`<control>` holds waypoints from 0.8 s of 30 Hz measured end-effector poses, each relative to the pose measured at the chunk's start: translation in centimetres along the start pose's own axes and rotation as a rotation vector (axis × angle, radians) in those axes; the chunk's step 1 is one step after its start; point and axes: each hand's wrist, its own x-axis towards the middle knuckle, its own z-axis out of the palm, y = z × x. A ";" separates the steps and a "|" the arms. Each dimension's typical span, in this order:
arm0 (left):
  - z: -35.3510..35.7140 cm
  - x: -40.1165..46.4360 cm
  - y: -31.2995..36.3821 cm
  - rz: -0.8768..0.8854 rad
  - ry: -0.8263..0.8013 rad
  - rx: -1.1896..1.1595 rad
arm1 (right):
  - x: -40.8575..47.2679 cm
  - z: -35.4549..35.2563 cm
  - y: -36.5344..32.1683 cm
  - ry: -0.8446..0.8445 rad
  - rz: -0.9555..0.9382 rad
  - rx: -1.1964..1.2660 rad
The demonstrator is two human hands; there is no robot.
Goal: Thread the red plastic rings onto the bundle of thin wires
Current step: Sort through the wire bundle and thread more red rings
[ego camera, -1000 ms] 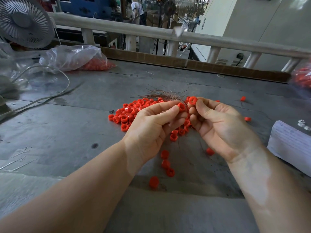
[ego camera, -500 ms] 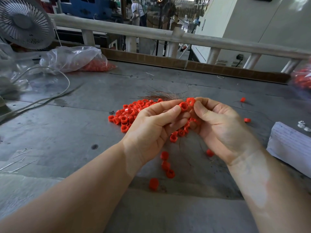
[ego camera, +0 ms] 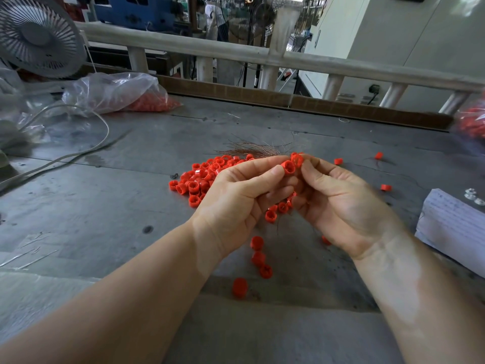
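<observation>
Pinching one red ring (ego camera: pixel 288 167), left hand (ego camera: pixel 237 199) meets right hand (ego camera: pixel 341 206) gripping another ring (ego camera: pixel 298 159).

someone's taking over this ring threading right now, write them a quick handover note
Left hand: pinches a red ring at its fingertips.
Right hand: pinches a second ring right beside it.
The wire bundle fans out on the table behind the hands.
Loose ring pile sits beyond the left hand; strays lie near both wrists.
Done: some rings hang between the palms, apparently threaded.
Left: the held rings, the pile and the strays.
</observation>
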 end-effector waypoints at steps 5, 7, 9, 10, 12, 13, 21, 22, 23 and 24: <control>0.0 0.0 0.0 -0.004 0.004 -0.006 | 0.0 0.1 0.0 0.002 0.015 0.015; 0.0 0.0 0.0 -0.009 0.015 -0.019 | 0.0 0.0 -0.1 0.011 0.025 0.042; 0.1 0.1 0.0 -0.012 0.031 -0.037 | 0.1 0.0 -0.1 0.018 0.032 0.065; 0.1 0.1 0.0 -0.013 0.035 -0.042 | 0.1 -0.1 -0.1 0.020 0.035 0.073; 0.1 0.1 0.0 -0.015 0.036 -0.050 | 0.1 -0.1 0.0 0.020 0.037 0.088; 0.1 0.1 0.0 -0.016 0.035 -0.051 | 0.1 -0.1 -0.1 0.019 0.037 0.092; 0.0 0.1 0.0 -0.027 0.005 -0.060 | 0.0 -0.1 -0.1 0.020 0.031 0.097; 0.0 0.1 0.0 -0.029 0.003 -0.062 | 0.0 -0.1 -0.1 0.017 0.030 0.101; 0.0 0.1 0.0 -0.031 0.002 -0.065 | 0.0 -0.1 -0.1 0.014 0.028 0.104; 0.0 0.1 0.0 -0.032 0.002 -0.067 | 0.0 -0.1 -0.1 0.012 0.026 0.103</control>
